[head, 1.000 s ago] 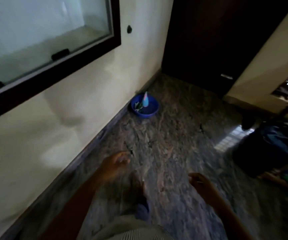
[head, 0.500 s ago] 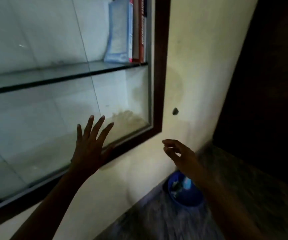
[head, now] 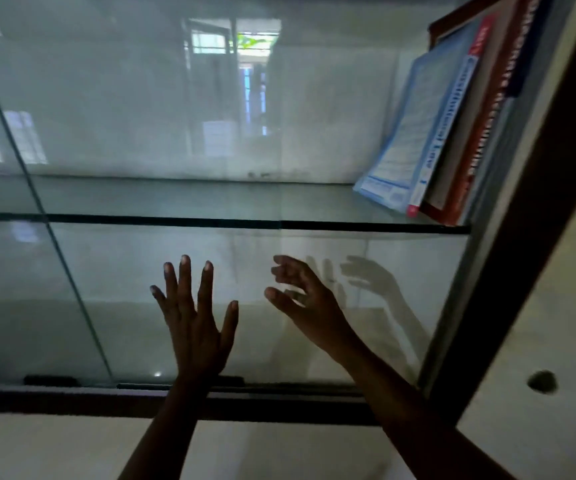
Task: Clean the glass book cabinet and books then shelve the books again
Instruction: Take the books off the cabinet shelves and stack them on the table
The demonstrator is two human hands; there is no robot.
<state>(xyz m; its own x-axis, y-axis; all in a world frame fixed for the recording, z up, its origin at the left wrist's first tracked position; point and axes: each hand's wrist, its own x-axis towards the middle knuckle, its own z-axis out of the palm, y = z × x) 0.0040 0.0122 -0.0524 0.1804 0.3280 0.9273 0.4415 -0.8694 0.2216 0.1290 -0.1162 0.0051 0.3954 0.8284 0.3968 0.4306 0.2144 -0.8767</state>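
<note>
The glass book cabinet (head: 539, 237) fills the view, its dark wooden frame set into a pale wall. Behind the sliding glass pane (head: 141, 116), a glass shelf (head: 210, 223) crosses the middle. A few books (head: 452, 133), one light blue and the others red, lean at the shelf's right end. My left hand (head: 196, 320) is spread flat, fingers straight, against the lower glass. My right hand (head: 303, 299) hovers just right of it with relaxed, slightly bent fingers and holds nothing. Its shadow falls on the cabinet's back.
The cabinet's bottom rail (head: 279, 403) carries small black stops (head: 50, 380). A second pane's edge (head: 54, 237) runs slantwise at the left. A dark round spot (head: 542, 381) marks the wall right of the frame.
The view rose from the floor and blue basin to the cabinet. My left hand stayed flat at the glass, and my right hand came up from beside the frame to in front of the pane.
</note>
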